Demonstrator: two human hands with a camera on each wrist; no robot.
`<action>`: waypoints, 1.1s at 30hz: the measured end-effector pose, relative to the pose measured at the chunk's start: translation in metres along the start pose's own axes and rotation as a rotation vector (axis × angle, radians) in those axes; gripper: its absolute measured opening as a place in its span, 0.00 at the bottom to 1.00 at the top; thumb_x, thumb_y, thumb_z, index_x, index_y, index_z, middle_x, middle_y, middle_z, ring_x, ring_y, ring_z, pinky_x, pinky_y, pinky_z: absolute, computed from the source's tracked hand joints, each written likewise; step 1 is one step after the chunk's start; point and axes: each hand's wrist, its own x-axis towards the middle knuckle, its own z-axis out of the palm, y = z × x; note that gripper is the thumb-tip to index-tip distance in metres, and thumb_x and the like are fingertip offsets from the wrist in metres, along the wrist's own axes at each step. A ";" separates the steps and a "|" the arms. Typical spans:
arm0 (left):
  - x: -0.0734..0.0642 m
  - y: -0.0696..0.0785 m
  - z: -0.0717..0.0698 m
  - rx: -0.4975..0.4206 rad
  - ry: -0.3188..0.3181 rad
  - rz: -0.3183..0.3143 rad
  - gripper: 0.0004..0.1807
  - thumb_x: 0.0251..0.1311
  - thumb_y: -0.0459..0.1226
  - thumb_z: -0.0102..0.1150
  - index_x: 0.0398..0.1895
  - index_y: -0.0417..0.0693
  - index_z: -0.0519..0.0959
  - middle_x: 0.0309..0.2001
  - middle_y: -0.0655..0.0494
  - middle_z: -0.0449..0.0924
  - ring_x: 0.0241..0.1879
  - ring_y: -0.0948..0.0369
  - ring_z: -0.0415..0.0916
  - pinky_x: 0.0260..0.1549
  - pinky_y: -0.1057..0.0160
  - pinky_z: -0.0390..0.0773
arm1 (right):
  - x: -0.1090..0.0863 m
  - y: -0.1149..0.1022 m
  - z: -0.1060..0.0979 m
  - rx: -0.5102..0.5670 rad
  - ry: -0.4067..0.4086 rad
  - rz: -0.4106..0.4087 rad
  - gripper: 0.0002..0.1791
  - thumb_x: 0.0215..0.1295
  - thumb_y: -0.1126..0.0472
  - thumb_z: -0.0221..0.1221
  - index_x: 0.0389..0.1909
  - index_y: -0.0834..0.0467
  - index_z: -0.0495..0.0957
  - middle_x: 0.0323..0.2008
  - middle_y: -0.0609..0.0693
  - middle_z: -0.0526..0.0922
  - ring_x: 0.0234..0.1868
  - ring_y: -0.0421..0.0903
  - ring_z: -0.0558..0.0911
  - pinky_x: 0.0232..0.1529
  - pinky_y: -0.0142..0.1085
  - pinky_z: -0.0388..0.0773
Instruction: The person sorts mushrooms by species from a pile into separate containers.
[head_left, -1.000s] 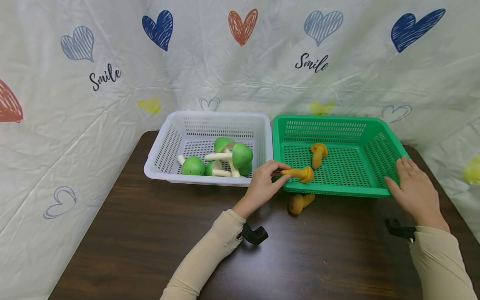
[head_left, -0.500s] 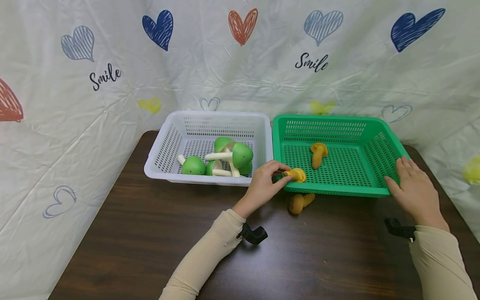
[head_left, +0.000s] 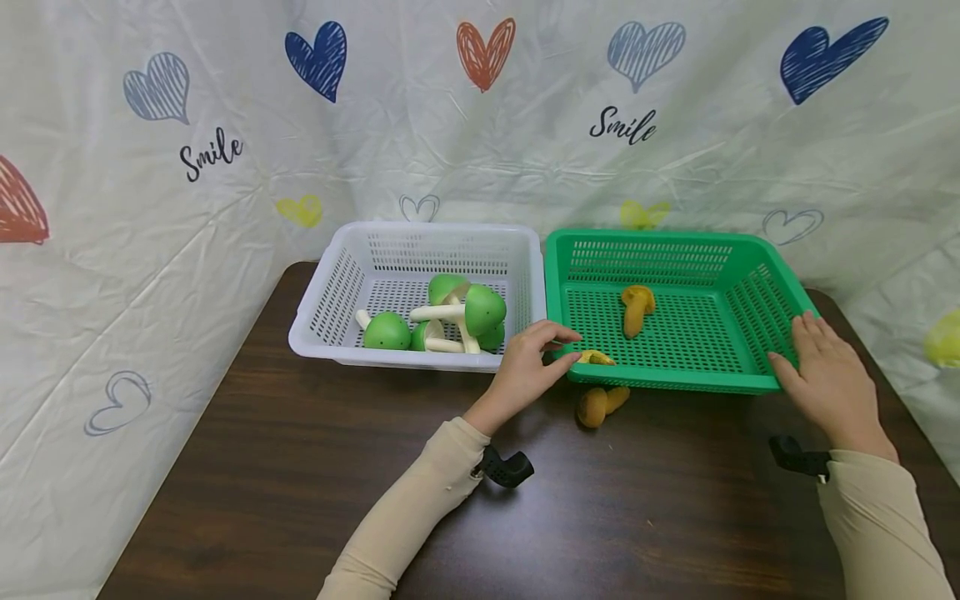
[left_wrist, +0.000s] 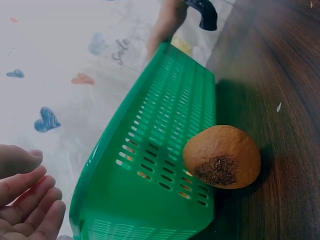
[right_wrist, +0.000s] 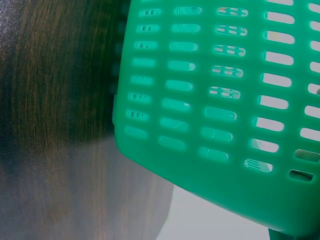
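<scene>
My left hand [head_left: 528, 360] hovers at the front left corner of the green basket [head_left: 690, 381], holding nothing, thumb and fingers apart. Just below its fingertips, a yellow-brown toy mushroom [head_left: 598, 357] lies inside, partly hidden by the front rim. Another brown mushroom [head_left: 634, 315] lies farther back on the basket floor. On the table in front is a third brown mushroom [head_left: 592, 408]; the left wrist view shows its rounded cap [left_wrist: 230, 150] close against the basket's outer wall. My right hand [head_left: 836, 387] rests with straight fingers on the basket's right rim.
A white basket [head_left: 412, 359] stands directly left of the green one, with several green-capped, white-stemmed mushrooms [head_left: 483, 308] in it. Both sit at the back of the dark wooden table [head_left: 637, 517], before a white cloth [head_left: 480, 158] printed with hearts.
The left hand has let go of the mushroom it pinched, which dropped down behind the green basket's front rim. The right hand stays on the right rim.
</scene>
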 end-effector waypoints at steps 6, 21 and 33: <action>0.000 0.001 -0.001 -0.015 -0.002 -0.002 0.10 0.58 0.30 0.62 0.43 0.36 0.79 0.42 0.44 0.79 0.44 0.51 0.78 0.45 0.71 0.75 | 0.000 0.000 0.000 0.001 0.002 -0.002 0.37 0.73 0.51 0.39 0.67 0.78 0.45 0.67 0.77 0.46 0.71 0.65 0.42 0.68 0.55 0.37; -0.007 0.005 0.000 -0.035 0.002 0.010 0.09 0.58 0.29 0.62 0.42 0.38 0.80 0.42 0.48 0.80 0.42 0.53 0.79 0.45 0.65 0.77 | -0.001 -0.002 -0.001 0.003 0.010 -0.001 0.37 0.73 0.51 0.40 0.67 0.78 0.45 0.67 0.76 0.46 0.71 0.65 0.42 0.68 0.54 0.37; -0.022 0.009 0.007 -0.110 -0.028 0.028 0.09 0.57 0.29 0.62 0.41 0.37 0.81 0.41 0.48 0.80 0.43 0.58 0.79 0.45 0.72 0.75 | 0.000 -0.002 -0.001 -0.002 0.000 0.000 0.37 0.74 0.51 0.39 0.67 0.78 0.45 0.67 0.76 0.46 0.71 0.65 0.41 0.69 0.53 0.36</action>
